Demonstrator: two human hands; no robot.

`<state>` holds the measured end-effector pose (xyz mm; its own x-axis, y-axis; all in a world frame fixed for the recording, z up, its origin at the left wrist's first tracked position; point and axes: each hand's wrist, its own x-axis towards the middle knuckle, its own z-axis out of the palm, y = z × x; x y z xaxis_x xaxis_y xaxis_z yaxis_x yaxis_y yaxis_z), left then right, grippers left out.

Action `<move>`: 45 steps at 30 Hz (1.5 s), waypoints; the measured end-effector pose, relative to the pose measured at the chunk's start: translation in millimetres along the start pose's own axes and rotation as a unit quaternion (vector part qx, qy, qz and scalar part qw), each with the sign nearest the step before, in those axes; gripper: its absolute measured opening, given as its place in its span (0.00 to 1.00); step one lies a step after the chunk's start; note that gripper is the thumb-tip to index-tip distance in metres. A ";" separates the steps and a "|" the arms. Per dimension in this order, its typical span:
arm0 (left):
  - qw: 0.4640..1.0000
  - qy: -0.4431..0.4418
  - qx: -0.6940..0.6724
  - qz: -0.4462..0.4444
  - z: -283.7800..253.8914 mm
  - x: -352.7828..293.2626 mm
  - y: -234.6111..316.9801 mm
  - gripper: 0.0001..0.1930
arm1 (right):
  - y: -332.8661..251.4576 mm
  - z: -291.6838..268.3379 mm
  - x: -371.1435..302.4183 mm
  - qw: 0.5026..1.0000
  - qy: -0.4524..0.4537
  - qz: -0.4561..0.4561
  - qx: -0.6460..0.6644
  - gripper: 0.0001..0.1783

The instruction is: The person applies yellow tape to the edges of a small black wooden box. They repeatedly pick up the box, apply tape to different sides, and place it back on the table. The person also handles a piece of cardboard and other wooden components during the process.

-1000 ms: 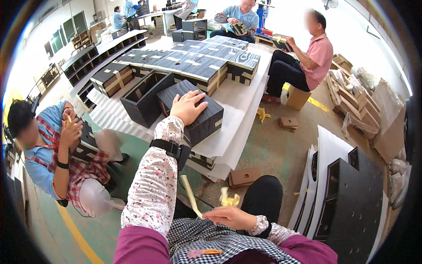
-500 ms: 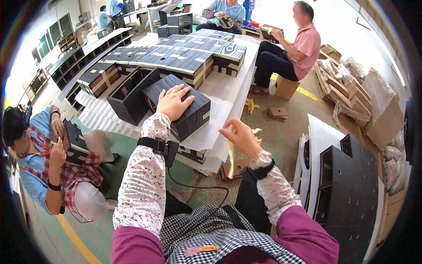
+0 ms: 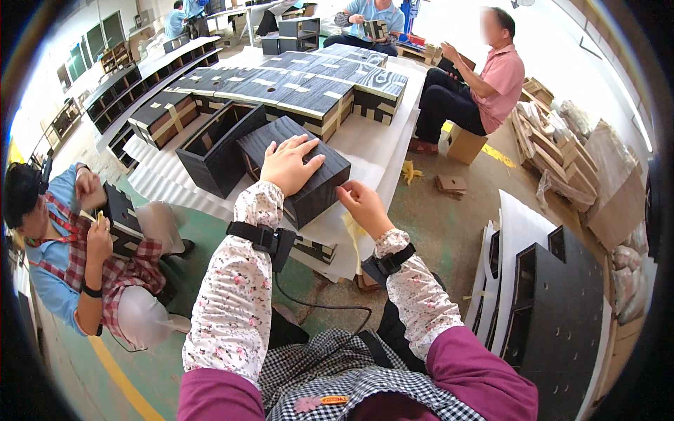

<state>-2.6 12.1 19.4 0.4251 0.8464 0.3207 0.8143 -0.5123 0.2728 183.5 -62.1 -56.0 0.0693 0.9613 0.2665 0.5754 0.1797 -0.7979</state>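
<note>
A black wood-grain box [image 3: 321,189] rests near the close edge of the foam-covered table. My left hand [image 3: 291,167] lies flat on its top, fingers spread. At the box's right edge, my right hand [image 3: 361,207] has its fingertips pinched together against the side; what they grip, if anything, is hidden. A pale yellow strip of tape [image 3: 354,230] hangs just below that hand. Left of the box, touching or nearly touching it, stands a second black box [image 3: 223,149] with its hollow side facing up.
Taped black boxes [image 3: 281,88] cover the table's far part. A co-worker [image 3: 63,245] sits at left with a box; another in pink [image 3: 495,81] sits at far right, and a third [image 3: 375,17] beyond the table. Black panels [image 3: 562,309] stand at right, wooden scraps [image 3: 551,140] behind.
My right hand has moved left from open air to the box's right edge. My left hand stays on the box top. The whole view has shifted slightly.
</note>
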 end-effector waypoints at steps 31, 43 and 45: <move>1.000 -0.023 -0.001 0.012 -4.6 -2.0 3.0 0.25 | -0.7 3.5 0.8 0.989 -0.031 0.050 0.134 0.15; 1.000 -0.021 0.001 0.001 -6.0 -2.4 3.3 0.25 | 14.7 12.9 12.8 0.959 -0.047 0.097 0.262 0.12; 1.000 -0.019 0.001 0.010 -3.1 -2.1 3.8 0.25 | 10.3 4.4 5.3 0.927 -0.077 0.158 0.332 0.11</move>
<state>-1.6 7.9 22.7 0.4564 0.8406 0.2918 0.8059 -0.5295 0.2649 186.3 -54.2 -65.1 0.0023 0.9971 -0.0764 -0.0867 -0.0759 -0.9933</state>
